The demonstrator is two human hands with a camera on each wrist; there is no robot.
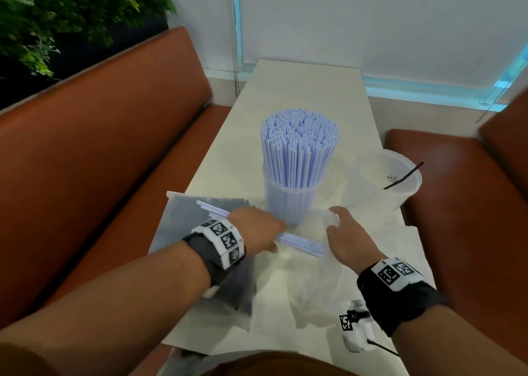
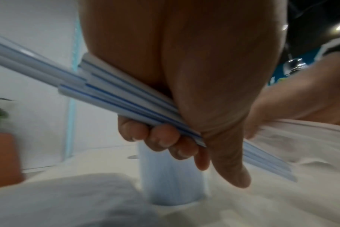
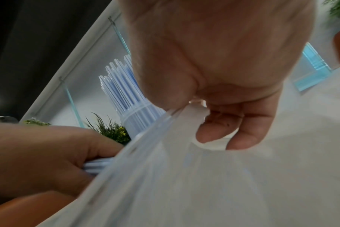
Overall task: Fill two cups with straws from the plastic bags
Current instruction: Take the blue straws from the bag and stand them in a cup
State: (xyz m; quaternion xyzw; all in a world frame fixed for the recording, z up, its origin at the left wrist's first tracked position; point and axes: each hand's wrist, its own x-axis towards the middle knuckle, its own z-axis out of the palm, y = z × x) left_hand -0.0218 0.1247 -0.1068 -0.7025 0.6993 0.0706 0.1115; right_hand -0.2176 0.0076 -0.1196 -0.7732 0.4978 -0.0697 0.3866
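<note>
A clear cup (image 1: 288,204) packed with white-and-blue straws (image 1: 298,144) stands mid-table, just beyond both hands. To its right stands a second clear cup (image 1: 400,175) holding one black straw (image 1: 403,175). My left hand (image 1: 257,230) grips a small bundle of striped straws (image 2: 126,99), whose far ends reach into the clear plastic bag (image 1: 317,278). My right hand (image 1: 343,233) pinches the bag's open edge (image 3: 186,113) and holds it up. Under my left forearm lies a bag of dark straws (image 1: 200,213).
The narrow white table (image 1: 308,84) runs away from me between two orange benches (image 1: 114,135). A small white device with a black marker and cable (image 1: 355,333) lies at the near right. A plant (image 1: 57,10) fills the far left corner.
</note>
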